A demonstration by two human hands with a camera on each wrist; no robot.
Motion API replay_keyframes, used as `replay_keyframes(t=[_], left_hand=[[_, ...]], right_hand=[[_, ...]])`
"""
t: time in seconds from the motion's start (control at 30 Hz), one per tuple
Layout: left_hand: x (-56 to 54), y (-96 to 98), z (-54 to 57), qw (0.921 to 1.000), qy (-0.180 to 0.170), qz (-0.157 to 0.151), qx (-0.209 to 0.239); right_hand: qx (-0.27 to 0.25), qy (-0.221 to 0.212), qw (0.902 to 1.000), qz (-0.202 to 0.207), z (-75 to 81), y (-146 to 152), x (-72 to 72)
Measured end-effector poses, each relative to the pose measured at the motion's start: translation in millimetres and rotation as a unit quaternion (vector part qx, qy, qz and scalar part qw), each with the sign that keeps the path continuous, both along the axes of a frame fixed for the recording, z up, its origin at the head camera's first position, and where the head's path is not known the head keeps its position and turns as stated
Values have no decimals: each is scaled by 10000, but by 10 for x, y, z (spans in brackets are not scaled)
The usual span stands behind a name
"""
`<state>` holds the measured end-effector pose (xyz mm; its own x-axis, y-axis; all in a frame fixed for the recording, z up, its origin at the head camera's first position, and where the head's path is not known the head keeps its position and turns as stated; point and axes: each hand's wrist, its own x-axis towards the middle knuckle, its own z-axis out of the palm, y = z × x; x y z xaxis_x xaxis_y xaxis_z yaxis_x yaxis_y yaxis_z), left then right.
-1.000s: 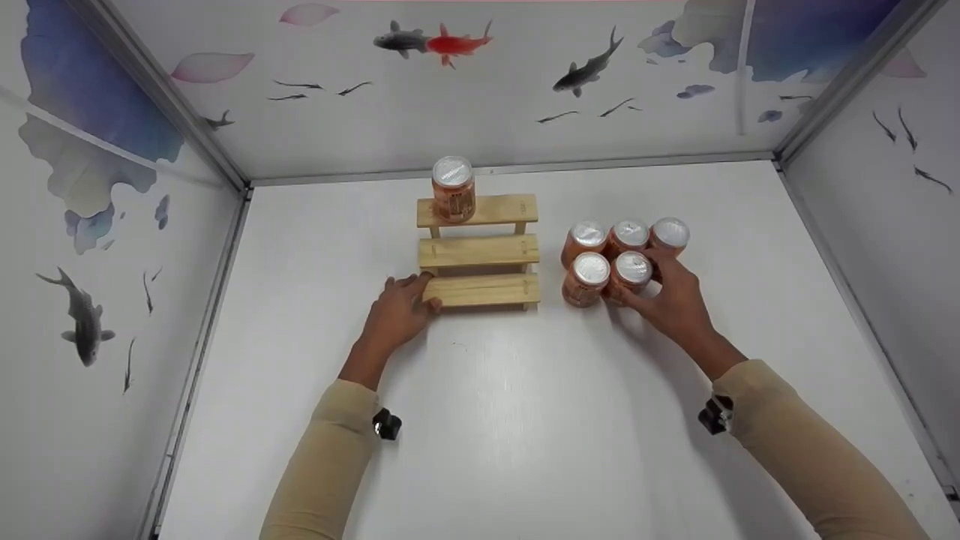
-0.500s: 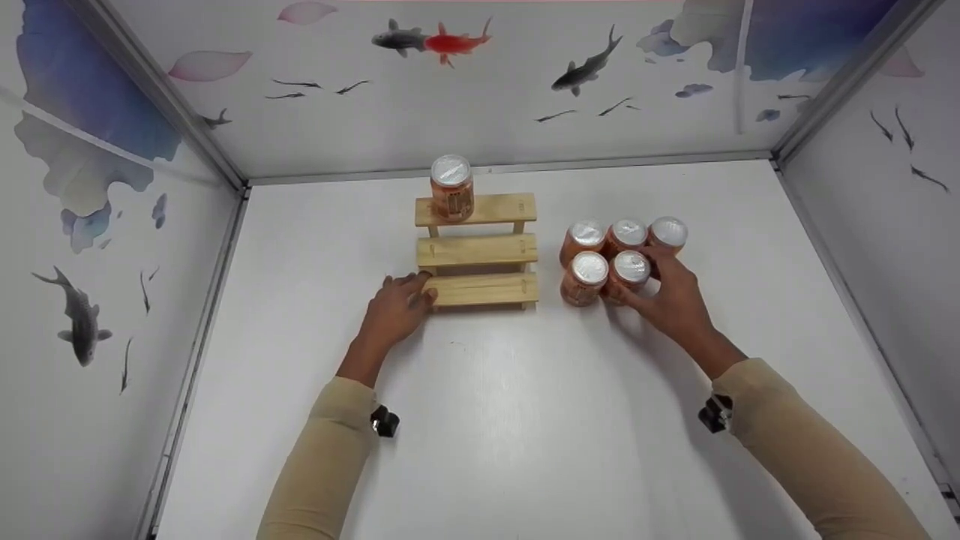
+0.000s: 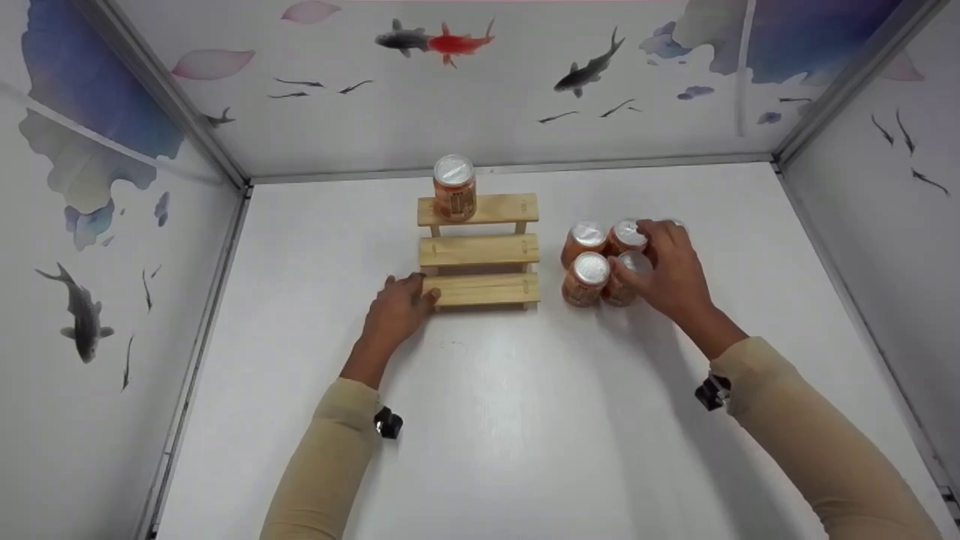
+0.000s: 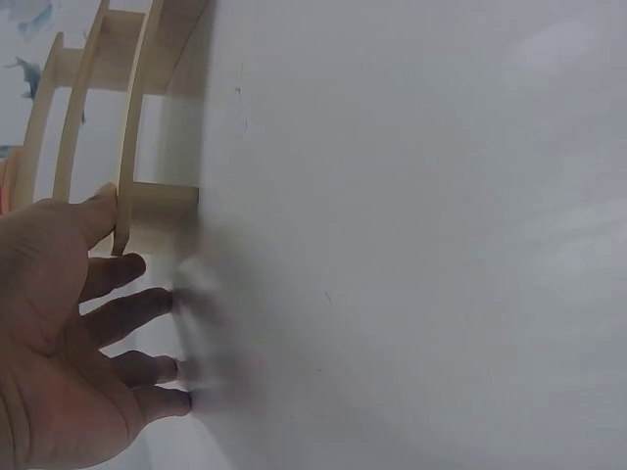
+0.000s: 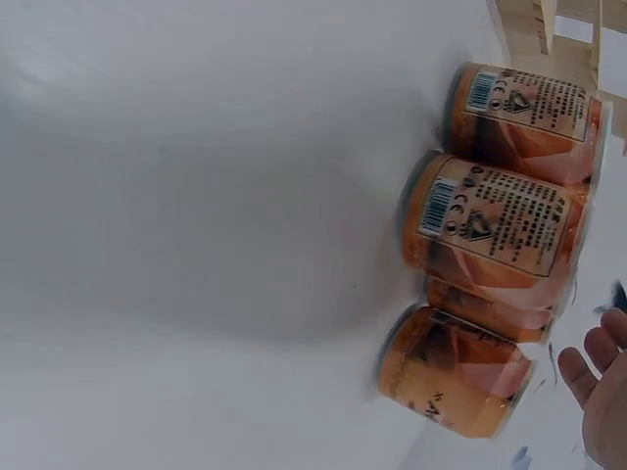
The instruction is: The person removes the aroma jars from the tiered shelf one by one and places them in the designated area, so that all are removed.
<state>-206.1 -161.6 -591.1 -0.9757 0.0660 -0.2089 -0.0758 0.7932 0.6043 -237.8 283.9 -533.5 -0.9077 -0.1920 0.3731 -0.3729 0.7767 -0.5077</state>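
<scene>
My left hand (image 3: 395, 309) is at the left end of a three-step wooden shelf (image 3: 480, 289). In the left wrist view its thumb touches the lowest board, and the other fingers spread loosely beside the board's end. An orange can (image 3: 455, 196) with a silver lid stands on the top step. Right of the shelf, several matching cans (image 3: 585, 281) stand close together. My right hand (image 3: 675, 274) hovers over the right side of this group, fingers extended and partly covering the rear right can. In the right wrist view, a gap separates my fingers (image 5: 578, 377) from the cans (image 5: 490, 230).
The white tabletop (image 3: 487, 420) carries the shelf and cans. White panels (image 3: 517, 127) printed with fish and leaves enclose the back and both sides. A metal frame strip (image 3: 360, 177) runs along the table's back edge.
My right hand has come off the front right can and risen slightly, its fingertips now farther back over the group. My left hand and the shelf stay nearly where they were.
</scene>
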Motion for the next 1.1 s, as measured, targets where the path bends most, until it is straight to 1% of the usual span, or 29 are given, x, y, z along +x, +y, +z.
replay_keyframes(t=[0.1, 0.23, 0.33, 0.43, 0.57, 0.7, 0.83, 0.93, 1.1], left_hand=[[-2, -10, -10, 10000, -34, 26, -44], [-10, -22, -15, 10000, 63, 23, -30], [-13, -16, -10, 9999, 79, 32, -59], [-10, -4, -3, 9999, 17, 52, -85], [-6, 7, 5, 9999, -18, 63, -101], [1, 12, 27, 9999, 19, 59, -90], [1, 13, 41, 9998, 75, 28, -182], [-3, 11, 34, 9996, 122, 15, -258], [-9, 18, 8, 9997, 181, 34, -189]], right_hand=[[45, 49, 9999, 125, 112, -157, -88], [170, -2, 9994, 302, 262, -423, -218], [143, -45, 9986, 499, 360, -643, -308], [87, -57, 9971, 749, 445, -865, -379], [79, -233, 9947, 995, 536, -1124, -451], [135, -481, 9933, 1043, 599, -1335, -514], [151, -571, 9928, 1042, 627, -1521, -581], [184, -574, 9928, 1032, 645, -1653, -626], [323, -763, 9908, 1068, 668, -1854, -668]])
